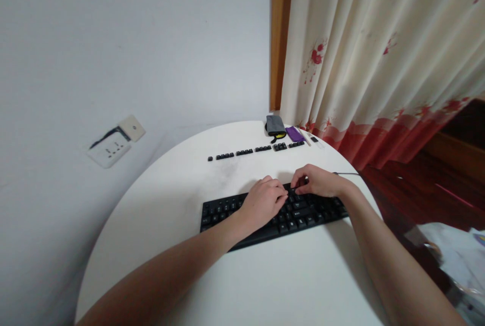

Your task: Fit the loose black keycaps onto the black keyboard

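Observation:
A black keyboard [261, 235] lies at a slight slant on the white round table [159, 220]. My left hand [263, 202] rests across its middle, fingers bent and close together, the tips touching it near the back edge. Beside those fingertips, my right hand [316, 180] pinches thumb and forefinger over the back row, right of the middle. Whatever is in that pinch is too small and hidden to make out. Behind the keyboard, loose black keycaps stand in a line of small groups, among them a single keycap [210, 158] and a longer group [225, 156].
At the table's back edge lie a grey pouch [275, 125], a purple cloth [294, 134] and a small black item [314, 139]. A thin cable [348, 173] runs off to the right. A wall socket [109, 150] is on the left; a curtain [364, 63] hangs behind.

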`<act>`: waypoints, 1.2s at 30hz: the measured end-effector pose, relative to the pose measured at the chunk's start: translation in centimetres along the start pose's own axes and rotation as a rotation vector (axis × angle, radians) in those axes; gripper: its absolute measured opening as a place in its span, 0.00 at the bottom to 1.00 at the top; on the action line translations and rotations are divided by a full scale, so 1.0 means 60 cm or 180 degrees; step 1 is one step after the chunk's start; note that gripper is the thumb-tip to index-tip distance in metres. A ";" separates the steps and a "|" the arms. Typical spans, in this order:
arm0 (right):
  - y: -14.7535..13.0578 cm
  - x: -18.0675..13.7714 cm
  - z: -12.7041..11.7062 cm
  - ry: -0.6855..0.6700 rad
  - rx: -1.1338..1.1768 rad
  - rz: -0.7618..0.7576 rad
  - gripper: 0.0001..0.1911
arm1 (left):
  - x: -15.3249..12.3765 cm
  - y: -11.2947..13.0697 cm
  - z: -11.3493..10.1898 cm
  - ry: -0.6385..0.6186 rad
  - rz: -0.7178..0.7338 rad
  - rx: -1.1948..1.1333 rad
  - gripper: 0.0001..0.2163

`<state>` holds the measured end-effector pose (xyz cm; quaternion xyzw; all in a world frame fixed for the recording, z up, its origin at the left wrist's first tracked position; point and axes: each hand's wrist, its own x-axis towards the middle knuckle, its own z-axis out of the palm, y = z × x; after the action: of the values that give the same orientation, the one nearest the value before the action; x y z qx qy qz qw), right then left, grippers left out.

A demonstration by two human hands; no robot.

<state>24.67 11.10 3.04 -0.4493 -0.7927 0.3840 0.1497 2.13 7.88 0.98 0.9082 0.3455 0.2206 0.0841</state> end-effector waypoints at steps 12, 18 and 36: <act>-0.008 -0.002 0.001 0.0073 -0.0182 -0.0031 0.08 | 0.000 0.001 0.001 -0.0019 -0.0023 -0.0041 0.09; -0.011 -0.002 0.002 0.0106 -0.0185 0.0047 0.07 | 0.001 0.005 -0.008 -0.0102 0.0040 -0.0004 0.10; 0.004 0.018 0.013 0.0536 -0.0996 0.0731 0.12 | -0.003 0.015 -0.012 -0.0127 0.0015 0.0126 0.11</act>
<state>23.77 11.72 2.22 -0.5849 -0.7710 0.2318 0.0991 2.22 7.11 1.82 0.9148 0.3458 0.1958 0.0725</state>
